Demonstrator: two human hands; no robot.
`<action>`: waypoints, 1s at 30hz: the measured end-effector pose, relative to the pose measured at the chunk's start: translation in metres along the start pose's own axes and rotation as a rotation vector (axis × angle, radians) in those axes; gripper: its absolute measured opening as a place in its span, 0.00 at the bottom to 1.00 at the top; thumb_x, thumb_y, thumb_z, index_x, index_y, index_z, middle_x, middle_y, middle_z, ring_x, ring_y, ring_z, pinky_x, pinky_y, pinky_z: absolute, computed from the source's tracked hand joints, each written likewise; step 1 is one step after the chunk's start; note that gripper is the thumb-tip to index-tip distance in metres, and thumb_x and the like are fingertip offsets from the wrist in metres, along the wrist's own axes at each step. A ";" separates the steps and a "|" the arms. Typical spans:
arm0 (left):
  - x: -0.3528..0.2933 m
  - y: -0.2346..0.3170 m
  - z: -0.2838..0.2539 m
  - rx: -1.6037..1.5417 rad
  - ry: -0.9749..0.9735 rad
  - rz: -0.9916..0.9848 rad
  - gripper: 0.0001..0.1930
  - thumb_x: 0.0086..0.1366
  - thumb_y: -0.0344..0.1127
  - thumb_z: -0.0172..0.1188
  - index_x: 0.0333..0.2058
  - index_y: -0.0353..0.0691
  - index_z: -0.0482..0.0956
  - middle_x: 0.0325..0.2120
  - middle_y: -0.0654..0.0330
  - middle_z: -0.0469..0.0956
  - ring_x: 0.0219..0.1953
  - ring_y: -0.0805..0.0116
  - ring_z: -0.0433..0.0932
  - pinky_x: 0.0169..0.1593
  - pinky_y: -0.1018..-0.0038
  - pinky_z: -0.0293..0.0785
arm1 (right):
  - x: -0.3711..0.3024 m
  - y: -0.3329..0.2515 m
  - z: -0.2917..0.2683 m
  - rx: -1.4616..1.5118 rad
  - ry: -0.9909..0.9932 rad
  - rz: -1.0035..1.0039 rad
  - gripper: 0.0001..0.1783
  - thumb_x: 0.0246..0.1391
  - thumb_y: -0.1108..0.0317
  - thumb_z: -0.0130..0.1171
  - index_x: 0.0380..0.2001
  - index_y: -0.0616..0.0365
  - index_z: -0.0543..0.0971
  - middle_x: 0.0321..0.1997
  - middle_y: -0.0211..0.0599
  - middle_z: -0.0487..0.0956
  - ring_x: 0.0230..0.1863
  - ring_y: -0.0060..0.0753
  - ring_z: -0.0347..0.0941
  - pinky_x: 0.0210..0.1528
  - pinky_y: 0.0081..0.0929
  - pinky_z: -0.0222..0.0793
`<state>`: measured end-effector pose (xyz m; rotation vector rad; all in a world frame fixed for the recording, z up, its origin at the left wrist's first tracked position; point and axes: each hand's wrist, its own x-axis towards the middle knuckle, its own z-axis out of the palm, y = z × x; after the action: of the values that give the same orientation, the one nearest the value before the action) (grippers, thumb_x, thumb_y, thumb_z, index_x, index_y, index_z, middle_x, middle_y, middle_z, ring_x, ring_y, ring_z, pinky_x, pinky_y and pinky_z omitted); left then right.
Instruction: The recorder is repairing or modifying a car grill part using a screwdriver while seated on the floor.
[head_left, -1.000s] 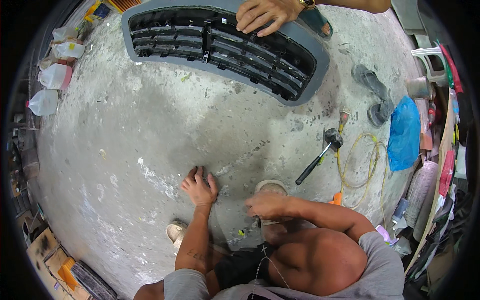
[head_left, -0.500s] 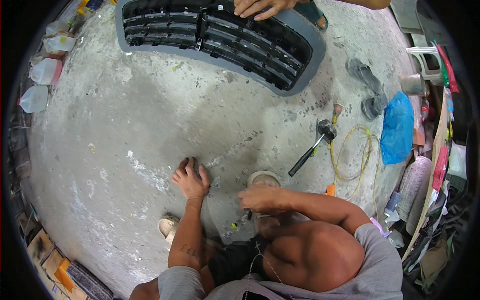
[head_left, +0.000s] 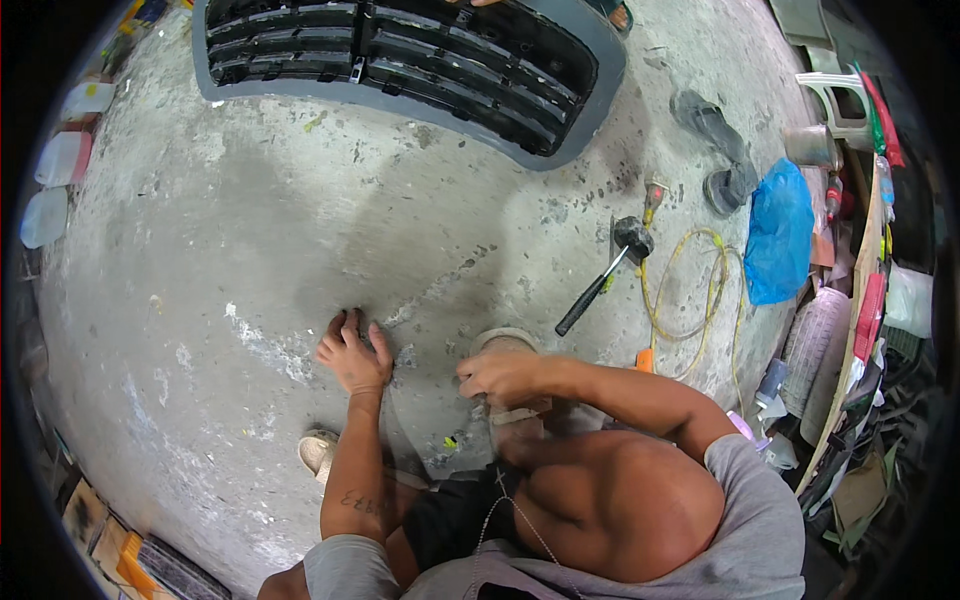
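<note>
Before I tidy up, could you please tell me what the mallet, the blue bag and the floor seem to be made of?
Mallet: head probably rubber, given its dull, blackish surface; shaft likely metal, judging by its bright shine.
Blue bag: likely thin plastic film, given its crinkled, slightly glossy surface.
Floor: apparently concrete, matte, judging by its grey mottling.

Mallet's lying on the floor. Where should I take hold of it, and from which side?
By the black grip, probably with the right hand, coming from the near side. The grip is long and slim and slants toward the person, its free end nearest; the bulky dark head lies at the far end, close to the yellow cord.
</note>
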<state>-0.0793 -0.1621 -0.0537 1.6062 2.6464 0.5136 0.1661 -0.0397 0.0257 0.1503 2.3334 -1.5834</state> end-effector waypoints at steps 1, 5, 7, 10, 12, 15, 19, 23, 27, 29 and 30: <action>0.000 0.002 0.001 -0.009 0.005 0.006 0.20 0.66 0.47 0.56 0.51 0.42 0.78 0.54 0.51 0.72 0.54 0.49 0.67 0.59 0.52 0.57 | 0.000 0.002 0.003 0.035 0.035 -0.054 0.14 0.43 0.74 0.61 0.38 0.55 0.81 0.41 0.44 0.75 0.47 0.54 0.75 0.47 0.46 0.73; 0.002 0.010 0.007 -0.037 -0.001 -0.003 0.21 0.65 0.47 0.57 0.53 0.43 0.77 0.54 0.51 0.72 0.54 0.49 0.66 0.60 0.51 0.55 | -0.008 0.007 0.015 0.065 0.197 -0.112 0.14 0.43 0.75 0.58 0.37 0.56 0.79 0.42 0.43 0.74 0.47 0.54 0.75 0.47 0.48 0.73; -0.002 -0.004 0.000 -0.006 -0.007 -0.005 0.21 0.65 0.47 0.57 0.53 0.43 0.77 0.54 0.51 0.72 0.54 0.49 0.66 0.60 0.51 0.55 | 0.005 -0.004 0.011 0.135 0.120 -0.090 0.14 0.43 0.75 0.57 0.37 0.54 0.79 0.43 0.41 0.74 0.48 0.55 0.75 0.47 0.49 0.73; -0.003 -0.005 -0.002 0.005 -0.012 -0.010 0.21 0.66 0.47 0.56 0.53 0.43 0.78 0.54 0.52 0.72 0.54 0.50 0.66 0.61 0.51 0.55 | 0.012 -0.020 0.002 0.170 -0.039 0.099 0.13 0.44 0.75 0.55 0.36 0.52 0.79 0.43 0.38 0.73 0.48 0.55 0.75 0.47 0.51 0.73; -0.003 -0.006 -0.003 0.016 -0.014 -0.014 0.21 0.66 0.48 0.56 0.53 0.43 0.78 0.54 0.52 0.72 0.54 0.50 0.66 0.61 0.51 0.55 | 0.013 -0.028 -0.004 0.150 -0.123 0.241 0.13 0.44 0.74 0.55 0.36 0.52 0.79 0.43 0.37 0.72 0.48 0.56 0.75 0.46 0.52 0.73; 0.001 0.006 0.004 -0.010 -0.006 -0.005 0.21 0.66 0.48 0.56 0.52 0.43 0.78 0.54 0.53 0.72 0.55 0.50 0.66 0.61 0.52 0.55 | 0.004 -0.028 -0.013 0.072 -0.128 0.165 0.14 0.44 0.75 0.55 0.37 0.51 0.79 0.43 0.37 0.72 0.48 0.56 0.75 0.45 0.53 0.74; 0.000 0.000 0.002 0.013 0.000 -0.005 0.20 0.66 0.48 0.56 0.51 0.43 0.79 0.54 0.53 0.72 0.55 0.51 0.67 0.60 0.52 0.56 | 0.012 -0.017 0.001 0.021 -0.116 0.121 0.14 0.46 0.74 0.57 0.38 0.50 0.80 0.44 0.38 0.72 0.46 0.56 0.76 0.45 0.53 0.75; 0.000 0.000 0.003 0.010 0.002 -0.002 0.21 0.65 0.48 0.56 0.51 0.43 0.79 0.54 0.54 0.72 0.54 0.51 0.67 0.60 0.52 0.56 | 0.015 -0.007 0.010 -0.023 -0.080 0.073 0.14 0.47 0.73 0.58 0.39 0.49 0.82 0.45 0.40 0.73 0.45 0.57 0.77 0.45 0.52 0.76; -0.001 -0.001 0.003 0.016 0.005 -0.003 0.21 0.65 0.48 0.56 0.51 0.43 0.79 0.54 0.54 0.72 0.54 0.51 0.66 0.60 0.53 0.56 | 0.014 -0.001 0.006 -0.160 0.010 0.063 0.14 0.47 0.73 0.58 0.39 0.49 0.81 0.45 0.40 0.73 0.44 0.57 0.77 0.45 0.51 0.75; -0.001 -0.002 0.001 0.017 0.008 -0.004 0.20 0.66 0.48 0.56 0.51 0.43 0.79 0.54 0.55 0.72 0.53 0.51 0.66 0.60 0.53 0.56 | 0.013 -0.005 0.001 -0.016 0.063 0.066 0.13 0.48 0.72 0.59 0.39 0.49 0.82 0.46 0.40 0.73 0.45 0.56 0.77 0.45 0.49 0.75; -0.001 -0.001 0.001 0.015 0.009 -0.004 0.20 0.66 0.48 0.56 0.51 0.43 0.79 0.54 0.55 0.72 0.53 0.51 0.66 0.60 0.53 0.56 | 0.012 -0.004 0.003 -0.018 0.063 0.068 0.13 0.48 0.72 0.59 0.39 0.49 0.82 0.46 0.40 0.73 0.45 0.56 0.77 0.45 0.49 0.75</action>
<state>-0.0798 -0.1628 -0.0554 1.6062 2.6654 0.5031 0.1547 -0.0450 0.0243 0.2764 2.3628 -1.5468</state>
